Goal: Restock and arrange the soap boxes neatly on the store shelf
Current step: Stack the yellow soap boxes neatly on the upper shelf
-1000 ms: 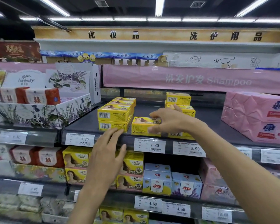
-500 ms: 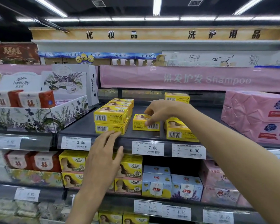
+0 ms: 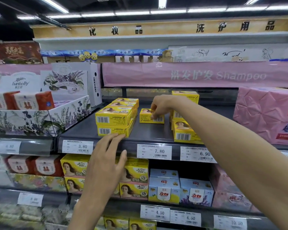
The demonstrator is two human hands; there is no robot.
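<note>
A small, glossy yellow cardboard soap box (image 3: 146, 117) lies flat mid-shelf (image 3: 150, 132), pinched by the right hand's (image 3: 161, 105) curled fingers. At its 8 o'clock, the left hand (image 3: 106, 161) has its fingers straight, touching the rectangular stack (image 3: 114, 120).

dark shelf (image 3: 148, 132) | yellow soap boxes (image 3: 113, 116) stacked | pink packs (image 3: 263, 113) right

Above the pink Shampoo banner (image 3: 199, 74) runs a tan sign band (image 3: 165, 29) with black characters, and above that long fluorescent tubes (image 3: 133, 13) glow against a dark ceiling (image 3: 123, 3), while below the banner dark grey shelf decks (image 3: 150, 131) step down, white price tags (image 3: 154, 151) along their front edges.
</note>
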